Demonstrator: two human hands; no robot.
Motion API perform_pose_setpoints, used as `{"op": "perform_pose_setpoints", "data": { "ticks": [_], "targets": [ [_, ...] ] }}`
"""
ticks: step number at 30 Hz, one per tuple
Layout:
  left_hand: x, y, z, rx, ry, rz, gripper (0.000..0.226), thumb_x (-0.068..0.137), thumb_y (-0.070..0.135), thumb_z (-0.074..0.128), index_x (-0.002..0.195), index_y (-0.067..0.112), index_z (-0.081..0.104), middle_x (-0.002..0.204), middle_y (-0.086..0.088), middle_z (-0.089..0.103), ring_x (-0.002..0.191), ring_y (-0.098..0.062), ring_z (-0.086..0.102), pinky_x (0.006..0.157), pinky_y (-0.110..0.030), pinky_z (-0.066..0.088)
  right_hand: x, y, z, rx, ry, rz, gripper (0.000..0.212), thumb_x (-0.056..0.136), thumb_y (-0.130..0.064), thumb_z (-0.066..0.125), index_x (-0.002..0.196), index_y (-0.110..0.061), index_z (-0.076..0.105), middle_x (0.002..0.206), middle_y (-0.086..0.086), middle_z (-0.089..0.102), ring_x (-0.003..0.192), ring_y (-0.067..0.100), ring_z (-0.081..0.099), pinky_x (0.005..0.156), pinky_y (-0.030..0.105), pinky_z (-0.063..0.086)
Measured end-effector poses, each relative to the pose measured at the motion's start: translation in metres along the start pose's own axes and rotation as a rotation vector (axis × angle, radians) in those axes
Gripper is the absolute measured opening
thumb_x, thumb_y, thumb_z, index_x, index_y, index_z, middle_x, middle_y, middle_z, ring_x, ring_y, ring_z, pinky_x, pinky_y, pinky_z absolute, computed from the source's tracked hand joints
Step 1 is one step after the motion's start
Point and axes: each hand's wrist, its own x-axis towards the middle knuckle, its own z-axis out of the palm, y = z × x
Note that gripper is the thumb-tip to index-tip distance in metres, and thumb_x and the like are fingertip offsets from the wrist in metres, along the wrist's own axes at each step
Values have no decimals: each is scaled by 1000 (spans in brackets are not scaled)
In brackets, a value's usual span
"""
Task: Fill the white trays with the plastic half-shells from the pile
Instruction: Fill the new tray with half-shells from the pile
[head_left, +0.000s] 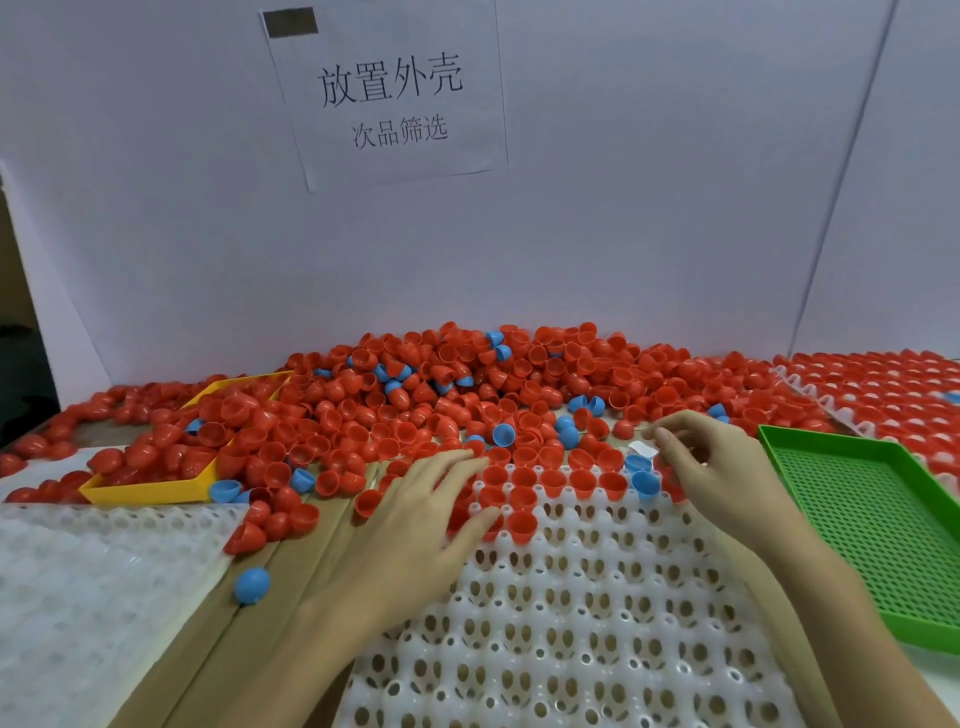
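We see the left hand (415, 514) lying flat with straight fingers on the far left corner of the white tray (571, 623), where some red half-shells (524, 499) sit. The right hand (711, 467) has curled fingers; whether it pinches something, we cannot tell. The pile (467, 384) lies behind, a yellow tray (150, 491) at left, a green tray (872, 519) at right.
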Motion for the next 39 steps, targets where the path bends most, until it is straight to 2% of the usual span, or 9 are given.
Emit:
{"op": "perform_pose_setpoints", "data": {
  "ticks": [2,5,20,25,28,30,33,35,39],
  "targets": [
    [-5,-6,3,9,-159,-97,78,95,82,18,160,48,-6,162,34,-9,149,8,-6,123,-30,4,4,15,-2,-159,49,56,14,105,-20,60,111,-18,73,96,-3,73,83,12,65,72,28,49],
    [-9,-9,7,-32,-274,-159,83,93,84,11,156,44,-25,162,28,-24,150,4,-21,124,-30,-7,7,31,-3,-307,62,167,20,106,-25,58,115,-11,69,105,10,71,90,24,62,78,38,48],
    [7,-5,-6,66,-281,-120,74,96,76,4,158,42,-18,160,28,-32,140,15,-35,120,-26,-18,10,35,8,-257,-68,313,35,107,-31,56,94,-7,79,68,0,69,68,17,64,60,33,46],
    [24,-10,-3,132,-407,-145,79,94,73,-4,163,33,-8,169,19,-15,151,3,-22,124,-34,-17,11,37,6,-212,-78,322,28,107,-31,56,106,-16,79,74,-7,68,75,18,65,71,36,51],
    [40,-2,-13,196,-294,-143,73,101,67,6,161,32,27,164,17,24,156,-11,13,127,-39,3,11,38,6,-206,-74,322,28,107,-31,56,106,-15,79,75,-10,67,82,21,68,78,40,56],
    [58,6,-21,272,-100,-74,53,107,53,21,128,28,63,129,14,59,125,-15,53,115,-39,33,12,39,6,-202,-77,328,30,107,-32,55,105,-14,78,77,-5,70,84,24,70,80,43,57],
    [95,10,-26,258,107,-10,37,108,31,45,77,20,63,74,8,59,71,-12,56,81,-38,48,11,41,7,-188,-67,319,29,108,-32,55,106,-15,78,76,-7,68,77,19,67,75,39,56],
    [121,8,-22,152,74,-20,24,105,23,55,90,14,71,83,3,68,75,-14,64,74,-36,54,11,42,8,-193,-59,314,28,108,-32,55,106,-15,78,73,-10,66,70,13,62,69,34,50],
    [155,-1,-10,22,-131,37,25,102,22,63,125,16,70,123,-1,71,108,-14,66,97,-32,54,11,43,8,-176,-61,317,27,108,-31,55,106,-17,77,74,-15,63,73,8,62,74,36,54]
  ]
}}
